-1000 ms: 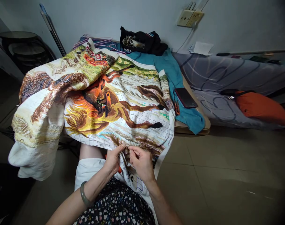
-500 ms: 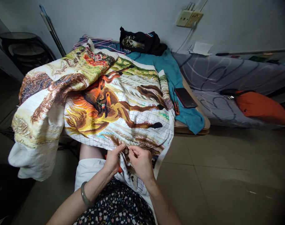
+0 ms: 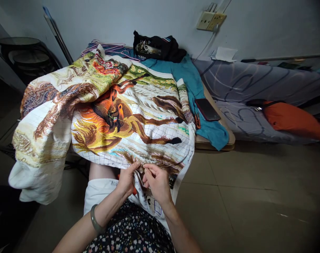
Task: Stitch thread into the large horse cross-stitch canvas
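A large cross-stitch cloth [image 3: 160, 119] with stitched horses and a printed grid spreads over the table and hangs onto my lap. My left hand [image 3: 127, 178] grips its near edge, thumb on top and fingers underneath. Close beside it, my right hand [image 3: 157, 182] is closed in a pinch at the stitched brown part; the needle I presume between its fingertips is too small to make out. A pale thread [image 3: 163, 163] lies on the cloth by the right knuckles. Loose yellow-green threads [image 3: 111, 116] rest on a horse's dark patch.
A phone [image 3: 207, 109] and orange-handled snips [image 3: 197, 120] lie on a teal cloth [image 3: 215, 137] at the table's right. Behind are a black garment [image 3: 160, 49] and pink hangers [image 3: 107, 48]. An orange bag [image 3: 291, 119] sits on the grey sofa [image 3: 236, 116]. Stacked stools [image 3: 20, 52] stand left.
My right hand's lower fingers shift slightly at the pinch, and its wrist turns a little. My left hand keeps its hold. The whole view drifts slightly.
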{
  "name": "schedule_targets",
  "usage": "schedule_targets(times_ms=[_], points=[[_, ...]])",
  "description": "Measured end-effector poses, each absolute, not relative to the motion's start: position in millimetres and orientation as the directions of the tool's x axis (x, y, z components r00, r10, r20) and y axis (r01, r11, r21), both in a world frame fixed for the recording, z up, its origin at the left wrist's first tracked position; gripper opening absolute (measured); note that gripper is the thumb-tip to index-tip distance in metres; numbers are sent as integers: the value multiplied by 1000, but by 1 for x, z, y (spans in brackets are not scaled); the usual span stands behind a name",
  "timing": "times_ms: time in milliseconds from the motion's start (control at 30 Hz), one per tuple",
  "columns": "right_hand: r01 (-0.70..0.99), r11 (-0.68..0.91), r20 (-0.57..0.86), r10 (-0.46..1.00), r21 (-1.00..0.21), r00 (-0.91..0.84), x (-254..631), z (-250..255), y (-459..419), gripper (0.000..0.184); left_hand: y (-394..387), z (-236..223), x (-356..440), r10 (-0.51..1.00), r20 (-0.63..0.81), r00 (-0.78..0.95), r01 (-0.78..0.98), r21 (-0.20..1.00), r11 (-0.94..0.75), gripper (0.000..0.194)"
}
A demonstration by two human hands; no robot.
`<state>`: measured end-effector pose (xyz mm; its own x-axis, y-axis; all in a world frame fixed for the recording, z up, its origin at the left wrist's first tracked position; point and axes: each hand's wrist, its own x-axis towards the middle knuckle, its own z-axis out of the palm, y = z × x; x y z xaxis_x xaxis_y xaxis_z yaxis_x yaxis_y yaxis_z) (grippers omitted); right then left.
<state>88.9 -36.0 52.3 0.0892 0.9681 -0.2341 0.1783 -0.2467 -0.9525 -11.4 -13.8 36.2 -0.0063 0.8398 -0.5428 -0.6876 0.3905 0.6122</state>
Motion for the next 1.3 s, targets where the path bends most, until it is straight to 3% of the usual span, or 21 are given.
schedule_targets(times_ms=[667, 900, 1300], points=[[210, -245, -235, 969, -947, 72, 88, 53, -28, 20, -15, 39, -11, 814, -570, 111, -679, 554, 481, 27], [110, -266, -252, 960, -958, 125, 79, 46, -32, 18, -9, 35, -11, 846, -532, -32, -680, 632, 372, 34], [263, -99, -32, 968, -960, 247, 70, 36, -39, 14, -4, 29, -9, 875, -470, -120, -641, 710, 293, 30]])
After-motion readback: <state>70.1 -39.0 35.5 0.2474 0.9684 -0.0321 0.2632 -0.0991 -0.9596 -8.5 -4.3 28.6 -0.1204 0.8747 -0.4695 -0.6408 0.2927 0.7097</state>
